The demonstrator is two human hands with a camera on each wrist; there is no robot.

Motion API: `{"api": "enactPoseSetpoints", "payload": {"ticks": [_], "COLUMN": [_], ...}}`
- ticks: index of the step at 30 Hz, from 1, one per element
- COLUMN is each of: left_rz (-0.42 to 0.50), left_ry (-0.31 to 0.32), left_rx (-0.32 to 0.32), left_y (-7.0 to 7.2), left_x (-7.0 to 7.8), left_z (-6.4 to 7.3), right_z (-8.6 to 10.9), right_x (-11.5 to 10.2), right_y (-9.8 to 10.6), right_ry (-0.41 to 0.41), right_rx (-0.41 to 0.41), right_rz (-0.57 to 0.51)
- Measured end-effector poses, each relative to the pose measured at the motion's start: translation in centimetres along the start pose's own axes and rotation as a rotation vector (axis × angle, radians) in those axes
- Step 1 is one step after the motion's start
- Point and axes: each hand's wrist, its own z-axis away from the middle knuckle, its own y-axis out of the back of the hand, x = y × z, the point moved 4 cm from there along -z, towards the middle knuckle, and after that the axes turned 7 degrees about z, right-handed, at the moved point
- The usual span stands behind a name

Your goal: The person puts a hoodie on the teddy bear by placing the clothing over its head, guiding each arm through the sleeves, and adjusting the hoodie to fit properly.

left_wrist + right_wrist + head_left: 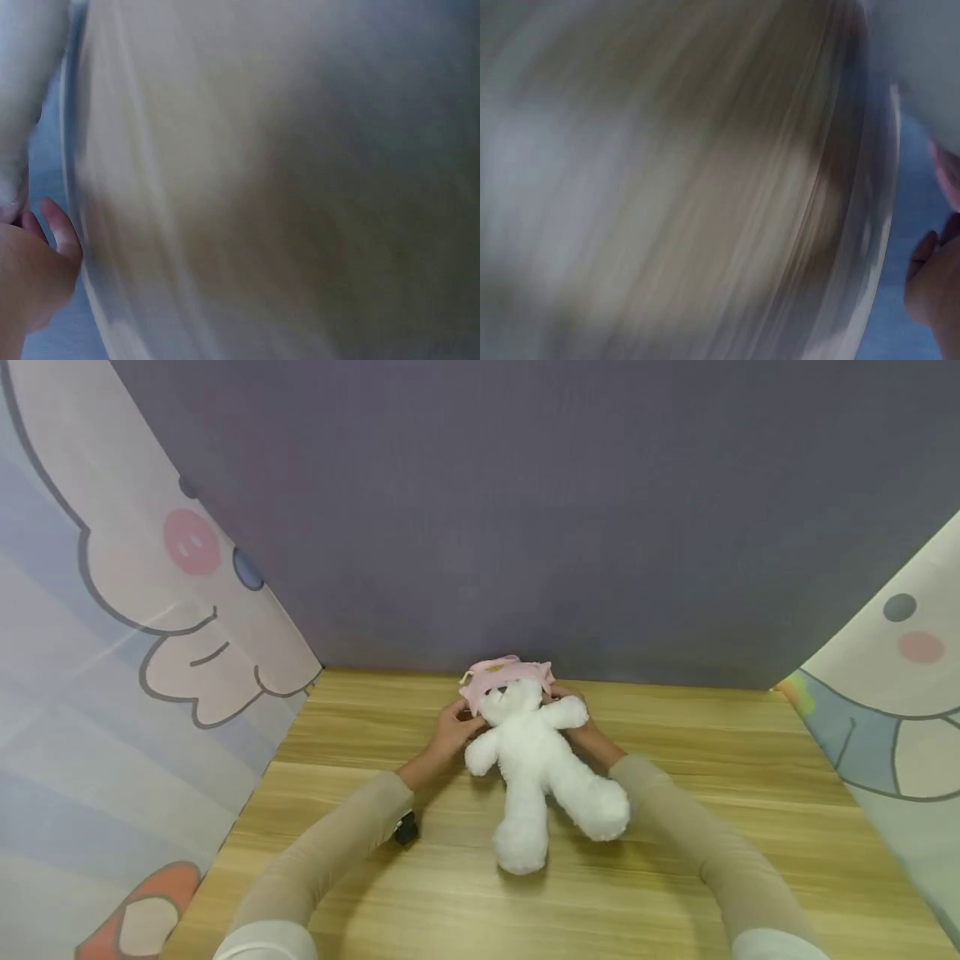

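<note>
A white plush teddy bear [525, 747] with a pink hat [498, 675] is between the two hands in the head view, head toward the back wall and legs toward the person. At the left side of its head, my left hand [452, 733] grips with thumb and fingers right at the hat's edge. My right hand [585, 727] holds the other side of the head, partly hidden behind the bear's raised arm. White plush [26, 82] shows at the left wrist view's edge beside the left hand [37, 270]. In the right wrist view, the right hand [934, 281] is beneath pale plush.
The wooden tabletop [735, 760] meets a dark grey panel [525, 527] just behind the bear's head. Printed cartoon sheets [187, 627] flank the table on both sides. A small black object [406, 828] shows at the left sleeve's cuff.
</note>
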Motion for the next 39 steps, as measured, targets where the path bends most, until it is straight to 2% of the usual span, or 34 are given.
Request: {"api": "enactPoseSetpoints", "payload": {"ticks": [2,3,5,7,11,14,16,18,20,22,24,27,30,33,36,39], "left_rz": [-0.052,-0.078,-0.182,-0.268,-0.441,-0.543,-0.559,-0.567,-0.578,-0.612,-0.652,-0.716,-0.755,-0.801,-0.838,-0.863], "left_ry": [-0.012,-0.021,-0.048,-0.063,-0.06,-0.037,-0.039,-0.056,-0.087,-0.118,-0.136,-0.127,-0.122,-0.176,-0.226,-0.232], "left_rx": [0.045,0.065,0.106,0.103,0.004,-0.084,-0.108,-0.106,-0.094,-0.094,-0.123,-0.2,-0.243,-0.236,-0.224,-0.222], "left_y": [0.2,0.4,0.7,0.7,0.8,0.8,0.7,0.6,0.4,0.1,-0.3,-0.9,-1.0,-1.1,-1.5,-2.1], "left_x": [-1.0,-1.7,-2.5,-2.2,-1.5,-0.8,0.0,1.0,2.0,2.9,3.4,3.3,3.3,3.8,4.3,4.4], "left_z": [-0.5,-0.9,-1.5,-1.8,-1.9,-1.7,-1.6,-1.6,-1.6,-1.6,-1.6,-1.6,-1.4,-1.7,-2.0,-2.2], "right_z": [-0.3,-0.5,-0.7,-0.9,-1.0,-1.0,-1.2,-1.6,-1.9,-2.1,-2.1,-1.9,-1.9,-2.2,-2.7,-3.1], "right_x": [0.4,0.4,0.6,0.6,-0.3,-2.0,-3.6,-5.4,-6.8,-7.6,-7.5,-6.5,-5.6,-5.6,-6.1,-6.4], "right_y": [0.2,0.2,0.4,0.7,1.7,2.8,3.3,3.4,3.0,2.3,1.4,0.3,-0.3,-0.6,-0.8,-0.7], "right_ry": [-0.004,0.02,0.053,0.088,0.114,0.081,0.065,0.064,0.088,0.112,0.129,0.126,0.127,0.155,0.163,0.102], "right_rx": [-0.015,-0.039,-0.082,-0.159,-0.357,-0.458,-0.484,-0.5,-0.512,-0.525,-0.533,-0.536,-0.523,-0.524,-0.56,-0.589], "right_rz": [0.036,0.068,0.198,0.304,0.526,0.662,0.685,0.658,0.637,0.676,0.749,0.866,0.914,0.894,0.905,0.948]}}
